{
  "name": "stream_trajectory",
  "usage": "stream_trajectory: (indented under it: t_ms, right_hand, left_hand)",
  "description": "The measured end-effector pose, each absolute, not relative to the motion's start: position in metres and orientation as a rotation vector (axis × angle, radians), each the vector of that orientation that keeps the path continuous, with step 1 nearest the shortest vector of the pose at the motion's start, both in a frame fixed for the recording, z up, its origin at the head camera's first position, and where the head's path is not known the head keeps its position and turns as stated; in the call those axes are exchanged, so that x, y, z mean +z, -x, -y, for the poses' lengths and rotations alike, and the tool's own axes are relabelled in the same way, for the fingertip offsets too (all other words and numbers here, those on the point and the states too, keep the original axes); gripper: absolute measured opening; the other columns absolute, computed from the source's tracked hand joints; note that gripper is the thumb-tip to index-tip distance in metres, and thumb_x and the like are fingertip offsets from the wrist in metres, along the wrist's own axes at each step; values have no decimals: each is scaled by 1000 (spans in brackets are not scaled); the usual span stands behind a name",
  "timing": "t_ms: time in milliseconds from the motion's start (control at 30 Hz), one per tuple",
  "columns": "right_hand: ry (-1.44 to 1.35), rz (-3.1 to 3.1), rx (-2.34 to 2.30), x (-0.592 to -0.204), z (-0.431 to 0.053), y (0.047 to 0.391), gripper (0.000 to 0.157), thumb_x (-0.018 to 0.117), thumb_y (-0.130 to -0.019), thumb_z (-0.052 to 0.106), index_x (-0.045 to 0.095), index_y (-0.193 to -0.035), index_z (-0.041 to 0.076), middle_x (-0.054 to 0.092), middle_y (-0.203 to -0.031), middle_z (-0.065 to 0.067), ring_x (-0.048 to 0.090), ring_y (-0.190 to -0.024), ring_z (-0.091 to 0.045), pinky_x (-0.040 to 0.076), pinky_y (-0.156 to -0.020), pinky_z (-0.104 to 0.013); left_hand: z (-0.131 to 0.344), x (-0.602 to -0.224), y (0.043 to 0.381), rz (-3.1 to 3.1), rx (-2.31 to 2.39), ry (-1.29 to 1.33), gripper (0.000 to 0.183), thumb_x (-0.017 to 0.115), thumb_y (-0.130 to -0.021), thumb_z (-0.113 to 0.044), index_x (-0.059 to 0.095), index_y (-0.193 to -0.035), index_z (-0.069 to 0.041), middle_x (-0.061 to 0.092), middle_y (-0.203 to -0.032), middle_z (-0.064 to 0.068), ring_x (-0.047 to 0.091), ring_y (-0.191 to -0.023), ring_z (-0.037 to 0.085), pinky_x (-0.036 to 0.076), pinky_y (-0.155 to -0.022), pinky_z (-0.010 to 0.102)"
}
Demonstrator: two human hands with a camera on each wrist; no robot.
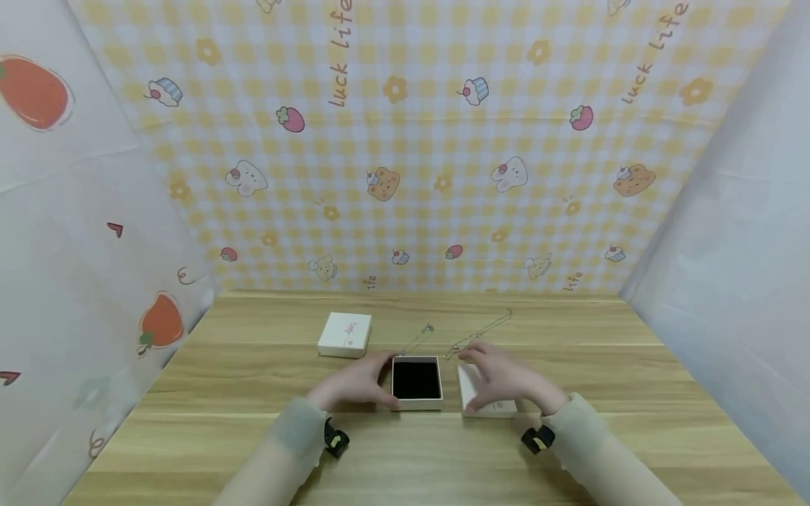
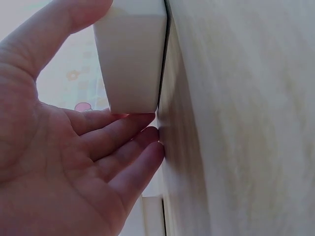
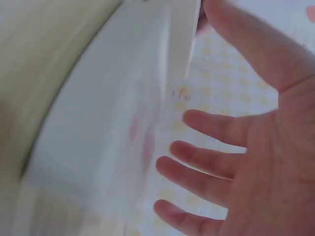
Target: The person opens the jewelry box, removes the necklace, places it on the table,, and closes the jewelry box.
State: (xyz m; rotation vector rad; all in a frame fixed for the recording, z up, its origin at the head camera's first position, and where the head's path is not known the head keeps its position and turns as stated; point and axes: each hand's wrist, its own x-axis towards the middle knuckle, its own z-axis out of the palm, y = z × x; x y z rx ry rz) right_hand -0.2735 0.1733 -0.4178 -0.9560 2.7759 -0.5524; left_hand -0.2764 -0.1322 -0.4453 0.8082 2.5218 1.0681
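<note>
A small open white jewelry box [image 1: 417, 405] with a black lining stands at the middle of the table. My left hand [image 1: 358, 383] holds its left side, thumb by the near corner and fingers by the far one. In the left wrist view the fingertips [image 2: 140, 118] touch the box wall [image 2: 132, 61]. To the right lies a white lid [image 1: 495, 409] with a pink print, partly hidden under my right hand [image 1: 503, 376]. The right wrist view has that hand's fingers [image 3: 197, 182] spread, apart from the blurred lid [image 3: 103, 108].
A closed white box [image 1: 344, 334] with a pink print sits at the back left. Behind the open box lies a thin silver chain [image 1: 418, 341]. A longer chain [image 1: 487, 329] stretches behind my right hand. Patterned cloth [image 1: 405, 140] hangs along the table's back edge.
</note>
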Motion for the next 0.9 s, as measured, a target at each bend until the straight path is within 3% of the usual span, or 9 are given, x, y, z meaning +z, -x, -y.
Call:
stream_trajectory:
  t_ms: [100, 233, 367, 667, 900]
  right_hand:
    - [954, -2774, -481, -422, -181, 269, 99, 91, -58, 39, 47, -137, -3, 50, -132, -19, 53, -96, -25, 50, -75, -42]
    - [913, -2776, -477, -427, -184, 264, 105, 91, -56, 36, 43, -140, -3, 50, -130, -16, 52, -94, -21, 48, -76, -42]
    - [871, -2785, -486, -430, -183, 263, 105, 90, -56, 31, 40, -142, -2, 51, -128, -13, 50, -93, -19, 46, -78, -45]
    - [868, -2760, -563, -435, -184, 268, 101, 89, -56, 26, 42, -141, -2, 52, -114, -4, 49, -86, -16, 46, -69, -36]
    - [927, -2748, -646, -424, -181, 277, 99, 89, -57, 22, 41, -139, -6, 51, -109, -5, 48, -84, -16, 46, -67, -33]
  left_hand:
    - [132, -446, 276, -2524, 1066, -798, 99, 84, -71, -32, 31, -148, 2, 42, -146, 17, 39, -133, 32, 30, -109, 50]
    - [132, -449, 275, -2533, 1053, -795, 100, 84, -71, -32, 30, -148, 3, 39, -147, 20, 37, -134, 33, 28, -110, 50]
    - [133, -449, 275, -2533, 1048, -795, 104, 85, -70, -33, 27, -148, 4, 36, -149, 21, 35, -136, 35, 27, -110, 51]
    - [134, -449, 272, -2521, 1038, -793, 109, 86, -70, -32, 22, -150, 4, 30, -152, 24, 30, -138, 38, 25, -111, 53]
    - [133, -449, 270, -2502, 1061, -789, 108, 86, -71, -30, 21, -151, 2, 28, -153, 22, 28, -139, 37, 24, -111, 53]
